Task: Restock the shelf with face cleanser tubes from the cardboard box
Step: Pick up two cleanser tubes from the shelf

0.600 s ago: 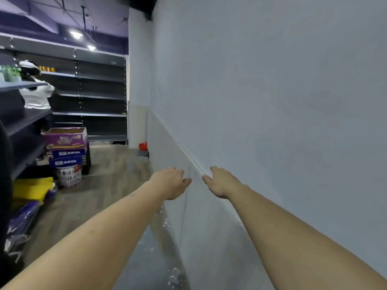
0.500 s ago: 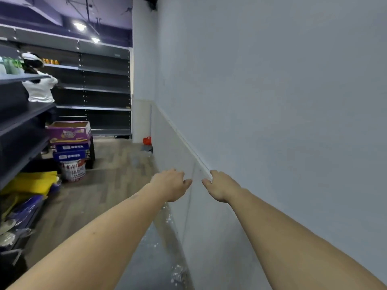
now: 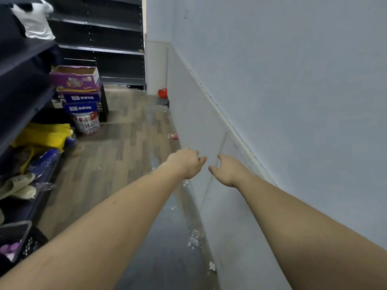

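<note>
Two bare arms reach forward along a pale wall. The left hand and right hand hang close together, thumbs nearly meeting, fingers loosely curled and holding nothing. Far ahead and left of the left hand, an open purple cardboard box tops a stack of blue boxes; what lies inside it cannot be seen. A white bucket stands just in front of the stack. Dark shelves run along the left, with a yellow bundle low down. Nearer, left of the forearm, a black crate holds something purple. No cleanser tubes are visible. Compared with half a second ago, the view tilts further down, showing more floor, and the hands sit slightly wider apart.
</note>
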The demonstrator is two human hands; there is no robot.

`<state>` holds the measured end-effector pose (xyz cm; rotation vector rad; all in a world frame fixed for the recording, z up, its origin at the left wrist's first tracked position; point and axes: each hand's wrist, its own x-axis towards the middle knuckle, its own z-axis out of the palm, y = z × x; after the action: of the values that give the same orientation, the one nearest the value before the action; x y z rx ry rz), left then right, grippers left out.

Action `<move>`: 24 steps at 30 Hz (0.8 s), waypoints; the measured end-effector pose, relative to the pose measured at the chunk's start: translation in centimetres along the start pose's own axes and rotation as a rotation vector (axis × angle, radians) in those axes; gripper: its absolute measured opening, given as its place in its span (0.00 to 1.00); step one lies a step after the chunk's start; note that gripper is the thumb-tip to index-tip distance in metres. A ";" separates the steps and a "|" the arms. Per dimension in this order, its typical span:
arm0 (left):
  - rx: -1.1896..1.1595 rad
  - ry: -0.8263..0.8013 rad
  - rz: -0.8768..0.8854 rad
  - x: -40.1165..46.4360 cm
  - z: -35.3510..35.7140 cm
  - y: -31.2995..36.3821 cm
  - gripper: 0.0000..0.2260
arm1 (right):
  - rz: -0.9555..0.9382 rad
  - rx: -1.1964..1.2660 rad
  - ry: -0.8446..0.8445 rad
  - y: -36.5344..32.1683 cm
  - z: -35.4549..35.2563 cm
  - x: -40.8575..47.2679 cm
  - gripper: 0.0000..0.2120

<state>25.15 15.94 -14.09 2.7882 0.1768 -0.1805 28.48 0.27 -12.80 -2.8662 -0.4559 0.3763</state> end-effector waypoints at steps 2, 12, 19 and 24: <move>0.020 -0.012 -0.025 2.8 0.7 -1.5 0.21 | -0.005 0.013 -0.021 -0.4 0.7 3.1 0.32; 0.002 -0.107 -0.232 16.8 2.4 -7.2 0.22 | -0.078 0.036 -0.167 -0.6 3.5 21.5 0.30; -0.005 -0.116 -0.347 25.1 0.7 -10.8 0.21 | -0.177 -0.021 -0.255 -2.9 3.1 34.4 0.29; -0.022 -0.078 -0.474 29.9 -2.3 -17.1 0.21 | -0.276 -0.069 -0.300 -8.6 2.2 42.3 0.29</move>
<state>52.37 35.68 -21.87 2.6639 0.8127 -0.3956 64.42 22.58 -21.87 -2.7636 -0.9206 0.7550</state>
